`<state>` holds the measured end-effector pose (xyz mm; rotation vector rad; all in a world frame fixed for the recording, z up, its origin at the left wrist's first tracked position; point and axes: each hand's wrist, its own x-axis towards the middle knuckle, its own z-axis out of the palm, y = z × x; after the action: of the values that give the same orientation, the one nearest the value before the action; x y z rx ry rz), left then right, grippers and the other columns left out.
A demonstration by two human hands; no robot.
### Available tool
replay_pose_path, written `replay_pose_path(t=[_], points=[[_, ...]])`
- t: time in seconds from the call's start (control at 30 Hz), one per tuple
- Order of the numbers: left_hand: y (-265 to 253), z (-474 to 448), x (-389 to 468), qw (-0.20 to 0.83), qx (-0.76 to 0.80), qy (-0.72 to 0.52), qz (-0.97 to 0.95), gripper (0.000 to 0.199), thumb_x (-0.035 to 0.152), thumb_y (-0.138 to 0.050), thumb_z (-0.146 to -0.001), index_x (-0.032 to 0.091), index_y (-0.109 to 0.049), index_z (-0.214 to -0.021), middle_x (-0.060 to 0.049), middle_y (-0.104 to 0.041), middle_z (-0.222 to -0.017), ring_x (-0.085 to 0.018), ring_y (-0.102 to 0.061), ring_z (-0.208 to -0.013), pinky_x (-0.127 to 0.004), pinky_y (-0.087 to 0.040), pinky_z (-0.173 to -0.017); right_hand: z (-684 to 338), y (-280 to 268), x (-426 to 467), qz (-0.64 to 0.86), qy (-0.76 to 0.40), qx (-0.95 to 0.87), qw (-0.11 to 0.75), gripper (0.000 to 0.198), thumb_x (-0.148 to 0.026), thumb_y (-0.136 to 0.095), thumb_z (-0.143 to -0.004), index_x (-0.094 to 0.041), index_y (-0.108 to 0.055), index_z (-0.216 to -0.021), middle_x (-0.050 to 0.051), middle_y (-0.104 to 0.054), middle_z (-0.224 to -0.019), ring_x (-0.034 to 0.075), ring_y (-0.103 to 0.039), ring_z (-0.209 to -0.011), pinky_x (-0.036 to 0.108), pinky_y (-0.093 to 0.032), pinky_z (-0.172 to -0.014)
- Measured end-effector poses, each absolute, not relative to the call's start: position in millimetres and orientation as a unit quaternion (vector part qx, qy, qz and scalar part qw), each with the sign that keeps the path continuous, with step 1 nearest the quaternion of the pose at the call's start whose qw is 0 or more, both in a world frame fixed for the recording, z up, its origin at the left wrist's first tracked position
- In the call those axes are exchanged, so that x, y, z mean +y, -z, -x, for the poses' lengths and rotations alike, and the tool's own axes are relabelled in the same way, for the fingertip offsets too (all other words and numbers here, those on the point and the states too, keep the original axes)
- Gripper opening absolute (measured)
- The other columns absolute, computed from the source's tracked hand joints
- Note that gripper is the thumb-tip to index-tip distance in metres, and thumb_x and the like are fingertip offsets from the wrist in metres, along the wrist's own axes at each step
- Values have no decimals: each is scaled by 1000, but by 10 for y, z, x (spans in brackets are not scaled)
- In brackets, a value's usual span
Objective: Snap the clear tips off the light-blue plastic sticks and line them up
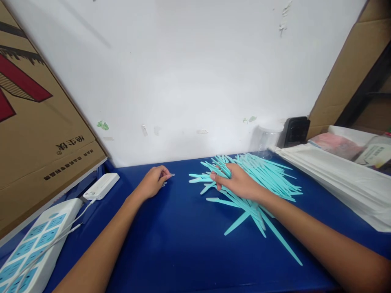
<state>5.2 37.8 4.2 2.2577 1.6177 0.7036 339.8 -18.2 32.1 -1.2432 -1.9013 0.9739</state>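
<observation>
Where the blue counter (171, 248) meets the white wall (189, 81), its back edge is set; the power strip (38, 230) bounds your left, the white stack (332, 179) your right, and blue surface runs from between them to the near edge. The turquoise sticks (265, 179) lie heaped on the counter's right half. Rearmost, long axes mostly slant from back left to front right; frontmost, they cross, 1 pointing toward the near right corner. Your right hand (224, 177) reaches over the heap, fingers curled around sticks, count undeterminable. Your left hand (157, 181), palm inward, pinches a small translucent piece (172, 175) narrowly between thumb and fingers.
</observation>
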Motion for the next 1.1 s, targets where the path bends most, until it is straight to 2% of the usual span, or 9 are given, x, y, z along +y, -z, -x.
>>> replay_pose_path(t=[0.07, 0.33, 0.57, 1.0, 1.1], points=[[-74, -203, 311, 209, 523, -290, -774, 33, 51, -57, -95, 20, -69, -97, -7, -75, -88, -23, -69, -81, -34, -52, -76, -3396, -339, -191, 483, -372, -722, 327, 38, -52, -60, -93, -19, -63, -75, 0, -67, -68, 10, -40, -45, 27, -38, -50], [-16, -447, 226, 333, 444, -393, -734, 34, 50, -66, -94, 19, -75, -106, -10, -80, -97, -26, -76, -96, -34, -57, -84, -3383, -366, -186, 492, -345, -721, 344, 43, -54, -60, -91, -20, -59, -65, 1, -63, -65, 10, -40, -44, 27, -38, -48], [-18, -429, 223, 347, 438, -402, -726, 33, 49, -68, -93, 18, -75, -106, -10, -80, -99, -24, -76, -95, -33, -57, -85, -3392, -371, -183, 490, -345, -725, 339, 45, -54, -58, -93, -20, -60, -64, 1, -64, -63, 10, -38, -41, 27, -35, -45], [-90, -540, 102, 386, 417, -394, -722, 32, 48, -71, -92, 19, -77, -105, -10, -81, -97, -26, -76, -95, -36, -59, -87, -3344, -348, -204, 467, -332, -744, 344, 38, -48, -59, -95, -21, -61, -69, -1, -62, -64, 14, -52, -56, 27, -41, -57], [-113, -541, 94, 385, 418, -407, -716, 32, 47, -72, -91, 19, -77, -105, -10, -81, -97, -26, -76, -95, -36, -59, -88, -3347, -363, -200, 473, -329, -739, 347, 39, -48, -58, -95, -20, -61, -68, -1, -62, -64, 14, -50, -52, 27, -39, -54]])
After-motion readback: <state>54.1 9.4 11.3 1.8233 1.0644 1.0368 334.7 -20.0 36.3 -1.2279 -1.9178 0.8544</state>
